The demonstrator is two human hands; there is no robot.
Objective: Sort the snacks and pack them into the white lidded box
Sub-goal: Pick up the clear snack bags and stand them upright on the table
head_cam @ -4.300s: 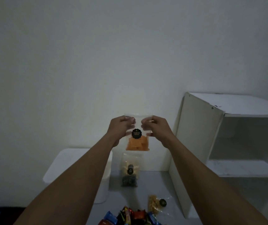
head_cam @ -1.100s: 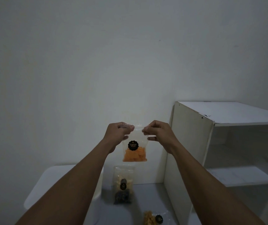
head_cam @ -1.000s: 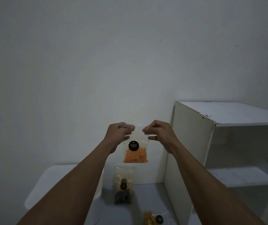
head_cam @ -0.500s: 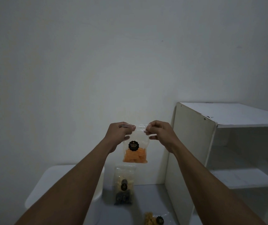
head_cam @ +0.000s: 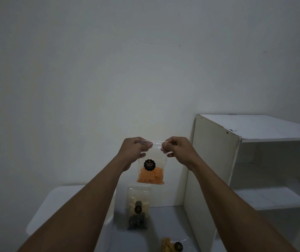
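Note:
I hold a clear zip bag of orange snacks (head_cam: 151, 176) with a round black label up in front of the wall. My left hand (head_cam: 134, 151) pinches its top left corner and my right hand (head_cam: 177, 150) pinches its top right corner, so the bag hangs upright between them. The white lidded box (head_cam: 54, 206) stands below on the left with its lid on, partly hidden by my left forearm. Two more clear snack bags lean against the wall on the floor: a pale one (head_cam: 138, 199) behind a dark one (head_cam: 136, 221).
A white shelf unit (head_cam: 216, 170) with open compartments stands on the right, close to my right arm. Another clear bag of yellow snacks (head_cam: 171, 246) lies on the grey floor at the bottom edge. A plain white wall fills the background.
Both hands have stayed on the bag's top corners. Since 4.3 s ago the view has tilted up, so the pile of colourful wrapped snacks has dropped out of view.

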